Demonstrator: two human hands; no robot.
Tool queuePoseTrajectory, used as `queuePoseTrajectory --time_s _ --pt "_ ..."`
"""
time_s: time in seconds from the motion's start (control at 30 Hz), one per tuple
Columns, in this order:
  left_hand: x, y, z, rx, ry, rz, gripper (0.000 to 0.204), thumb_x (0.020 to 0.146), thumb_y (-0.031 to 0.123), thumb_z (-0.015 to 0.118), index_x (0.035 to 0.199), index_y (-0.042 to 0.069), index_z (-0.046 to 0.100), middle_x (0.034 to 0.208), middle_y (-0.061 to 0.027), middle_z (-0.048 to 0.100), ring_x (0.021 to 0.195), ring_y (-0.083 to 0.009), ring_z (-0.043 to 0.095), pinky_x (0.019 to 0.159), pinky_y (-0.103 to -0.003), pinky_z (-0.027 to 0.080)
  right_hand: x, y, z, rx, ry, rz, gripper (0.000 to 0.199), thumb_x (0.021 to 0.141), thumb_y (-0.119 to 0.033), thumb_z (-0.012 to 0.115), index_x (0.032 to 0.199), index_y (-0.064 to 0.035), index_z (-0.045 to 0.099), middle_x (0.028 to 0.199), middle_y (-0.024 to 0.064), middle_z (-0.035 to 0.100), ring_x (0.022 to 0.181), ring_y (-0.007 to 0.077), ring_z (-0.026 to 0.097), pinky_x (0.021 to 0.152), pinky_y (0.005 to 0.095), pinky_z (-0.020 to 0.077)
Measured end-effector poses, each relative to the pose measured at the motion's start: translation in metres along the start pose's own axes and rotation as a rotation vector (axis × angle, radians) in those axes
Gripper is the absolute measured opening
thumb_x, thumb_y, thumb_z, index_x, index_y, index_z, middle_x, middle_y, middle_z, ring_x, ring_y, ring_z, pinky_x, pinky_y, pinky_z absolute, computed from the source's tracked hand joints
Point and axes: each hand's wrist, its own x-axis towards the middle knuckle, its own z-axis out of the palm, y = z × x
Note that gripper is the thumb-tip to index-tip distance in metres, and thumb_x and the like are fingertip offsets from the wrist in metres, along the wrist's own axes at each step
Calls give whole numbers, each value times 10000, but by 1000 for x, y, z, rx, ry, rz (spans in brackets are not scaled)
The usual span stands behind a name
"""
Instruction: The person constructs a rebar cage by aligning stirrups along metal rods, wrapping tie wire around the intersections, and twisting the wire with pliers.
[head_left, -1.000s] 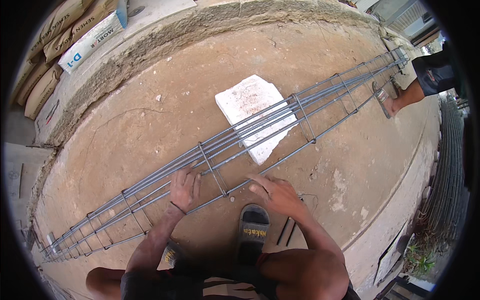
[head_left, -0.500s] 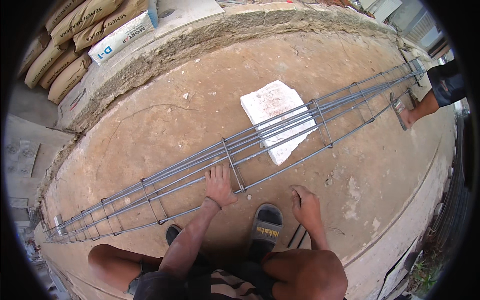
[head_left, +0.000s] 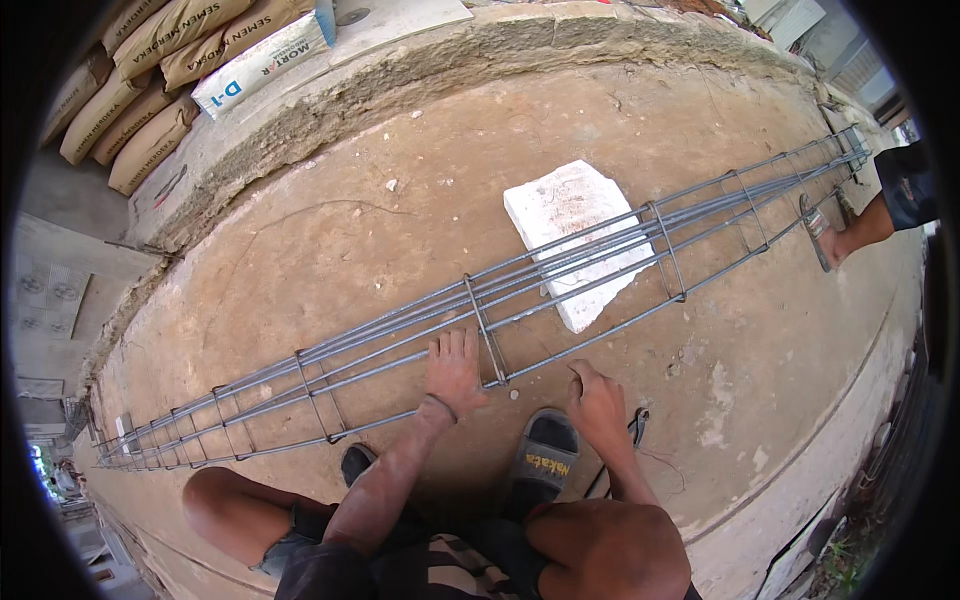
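A long rebar cage (head_left: 573, 350) of ribbed steel bars and square stirrups runs diagonally across the view, from lower left to upper right. My left hand (head_left: 457, 368) lies over its near side beside a stirrup (head_left: 484, 325), the fingers reaching the inner bar and gripping there. Just short of the near bar, my right hand (head_left: 600, 408) is closed in a pinch, apart from the cage. Whatever lies between its fingertips is too small to make out. Beneath my right forearm rests a dark pincer-like tool (head_left: 638, 426), partly hidden by the arm.
A white slab (head_left: 570, 205) lies beneath the cage. At the far right stands another person's sandalled foot (head_left: 822, 238). Stacked brown sacks (head_left: 150, 150) and a white sack (head_left: 265, 65) sit on the raised concrete ledge (head_left: 400, 95). My sandalled foot (head_left: 545, 455) is close to the cage.
My right hand has moved left, closer to the near bar and the stirrup. The pincer-like tool's head now shows beside my forearm. My left hand stays on the cage; the view has shifted slightly.
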Motion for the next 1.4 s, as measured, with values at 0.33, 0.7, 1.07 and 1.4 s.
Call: queuePoseTrajectory --time_s 0.33,0.7,1.07,1.4 --pt "12 -12 -28 -226 25 92 843 679 387 774 1335 -27 443 1142 -246 517 1056 -406 521 931 -496 428 2 -1 -30 -79 10 1 242 802 -60 558 1021 -60 662 791 246 656 763 421 645 703 500 502" --pt "100 -3 -33 7 1 365 193 764 151 670 939 151 749 1298 -201 494 1257 -372 425 997 -445 408 5 -5 3 -201 -49 43 415 738 -87 610 1151 -48 633 893 224 663 810 413 657 727 487 523" --pt "86 -22 -39 -475 227 144 178 787 40 640 944 81 714 1089 -150 597 1026 -334 565 863 -411 484 13 -30 -58 -252 187 -85 362 702 -22 596 1055 -48 673 840 212 646 797 399 630 723 488 489" --pt "82 -15 -47 -371 297 268 155 776 65 683 928 83 709 1011 -112 624 928 -304 597 770 -411 510 6 -33 -51 -244 239 -41 428 704 24 558 1093 -84 699 879 179 646 825 377 593 740 447 487"
